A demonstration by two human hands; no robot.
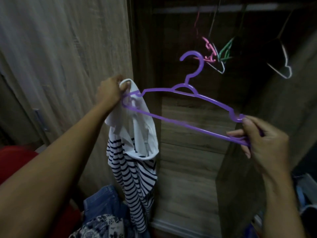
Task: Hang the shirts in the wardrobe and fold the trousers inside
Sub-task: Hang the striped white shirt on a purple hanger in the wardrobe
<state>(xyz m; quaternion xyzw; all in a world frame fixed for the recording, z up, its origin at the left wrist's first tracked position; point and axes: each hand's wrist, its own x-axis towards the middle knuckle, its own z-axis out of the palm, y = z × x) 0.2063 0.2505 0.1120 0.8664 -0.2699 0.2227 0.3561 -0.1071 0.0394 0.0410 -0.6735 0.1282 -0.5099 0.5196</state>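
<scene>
A purple plastic hanger [181, 107] is held level in front of the open wardrobe [188, 127]. My right hand [262, 143] pinches its right end. My left hand [109, 91] grips the white collar of a navy-and-white striped shirt [135, 162] together with the hanger's left end, which is inside the collar. The shirt hangs down limp from that hand. Denim trousers [103, 201] lie bunched below it, beside a dark floral garment [103, 225].
Several empty hangers, pink [210, 52], green [226, 48] and white [283, 69], hang from the rail at the top of the dark wardrobe. A closed wooden door [60, 57] stands at the left. Red fabric [15, 162] lies lower left, more items at the lower right.
</scene>
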